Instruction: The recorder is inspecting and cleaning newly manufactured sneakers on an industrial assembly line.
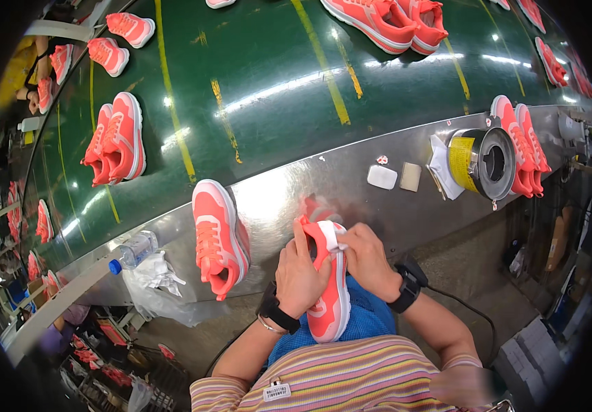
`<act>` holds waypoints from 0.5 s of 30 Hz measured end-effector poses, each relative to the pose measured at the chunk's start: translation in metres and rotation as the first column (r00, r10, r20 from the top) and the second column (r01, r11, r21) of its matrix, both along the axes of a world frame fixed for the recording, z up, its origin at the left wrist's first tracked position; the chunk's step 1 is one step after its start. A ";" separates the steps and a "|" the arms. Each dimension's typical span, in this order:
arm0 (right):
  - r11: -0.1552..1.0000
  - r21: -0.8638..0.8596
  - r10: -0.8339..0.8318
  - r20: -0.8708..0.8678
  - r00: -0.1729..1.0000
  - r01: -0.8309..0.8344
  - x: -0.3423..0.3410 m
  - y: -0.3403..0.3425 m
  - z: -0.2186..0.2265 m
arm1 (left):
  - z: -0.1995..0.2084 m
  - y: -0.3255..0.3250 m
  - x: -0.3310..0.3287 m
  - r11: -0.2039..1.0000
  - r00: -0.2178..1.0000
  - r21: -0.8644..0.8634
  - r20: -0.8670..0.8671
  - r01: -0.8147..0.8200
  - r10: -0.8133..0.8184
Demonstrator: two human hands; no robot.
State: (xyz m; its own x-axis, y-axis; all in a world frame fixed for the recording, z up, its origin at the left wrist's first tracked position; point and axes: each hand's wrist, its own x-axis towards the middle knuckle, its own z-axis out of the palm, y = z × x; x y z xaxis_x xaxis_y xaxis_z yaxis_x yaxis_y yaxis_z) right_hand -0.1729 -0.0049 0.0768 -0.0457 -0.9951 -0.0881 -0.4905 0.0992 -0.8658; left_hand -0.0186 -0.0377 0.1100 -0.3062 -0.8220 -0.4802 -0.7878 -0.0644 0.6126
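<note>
A coral-pink sneaker (330, 316) with a white sole is tilted in front of my body, its toe toward me and its heel toward the metal ledge (279, 196). My left hand (299, 278) is closed around its side near the ankle opening. My right hand (370, 257) pinches a small white cloth (329, 232) against the sneaker's heel end. Part of the cloth is hidden by the fingers. A matching sneaker (215, 233) stands on the ledge to the left of my hands, toe pointing away from me.
Beyond the ledge is a green conveyor belt (261, 89) carrying several coral sneakers. A water bottle (134, 250) and crumpled plastic bag (172, 295) lie at left. To the right are two small blocks (382, 177), a metal can (496, 165) and another pair of sneakers (515, 141).
</note>
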 end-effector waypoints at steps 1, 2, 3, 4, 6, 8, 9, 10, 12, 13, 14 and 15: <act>1.000 0.007 0.017 -0.042 0.999 -0.017 -0.001 -0.012 0.001 | -0.001 0.002 -0.002 1.000 1.000 -0.028 0.017 0.012 -0.012; 1.000 0.014 0.013 -0.044 0.999 -0.012 -0.002 -0.024 -0.002 | 0.000 0.003 -0.004 1.000 1.000 -0.022 0.016 0.017 -0.017; 0.996 0.077 0.051 -0.064 0.997 -0.046 -0.003 -0.036 -0.006 | 0.000 0.004 -0.006 1.000 1.000 -0.025 0.013 0.010 -0.010; 0.987 0.136 0.095 -0.077 0.992 -0.084 -0.003 -0.043 -0.009 | -0.001 0.002 -0.006 0.999 1.000 -0.032 0.014 -0.002 0.003; 0.988 0.129 0.093 -0.067 0.993 -0.084 -0.003 -0.035 -0.006 | -0.002 0.003 -0.005 0.999 1.000 -0.046 0.014 0.009 -0.008; 0.997 0.068 0.046 -0.034 0.998 -0.044 -0.004 -0.013 0.002 | -0.002 0.005 -0.004 0.998 1.000 -0.059 0.018 0.009 -0.008; 0.997 0.079 -0.012 0.016 1.000 0.011 -0.003 -0.001 0.002 | -0.001 0.005 -0.005 0.997 0.999 -0.075 0.036 0.036 -0.033; 0.997 0.081 -0.013 0.014 1.000 0.012 -0.005 -0.004 0.002 | 0.000 0.005 -0.008 0.994 0.997 -0.090 0.052 0.064 -0.060; 0.993 0.116 0.035 0.002 0.999 -0.035 -0.009 -0.016 0.002 | 0.002 0.003 -0.010 0.995 0.997 -0.080 0.054 0.057 -0.052; 0.993 0.117 0.030 0.000 1.000 -0.030 -0.009 -0.023 -0.001 | 0.003 0.004 -0.011 0.996 0.997 -0.070 0.058 0.053 -0.049; 0.989 0.133 0.065 -0.024 0.998 -0.061 -0.008 -0.033 -0.007 | 0.003 0.006 -0.012 0.996 0.997 -0.070 0.059 0.058 -0.054; 0.985 0.148 0.100 -0.047 0.994 -0.092 -0.008 -0.039 -0.012 | 0.002 0.008 -0.013 0.995 0.998 -0.092 0.051 0.047 -0.042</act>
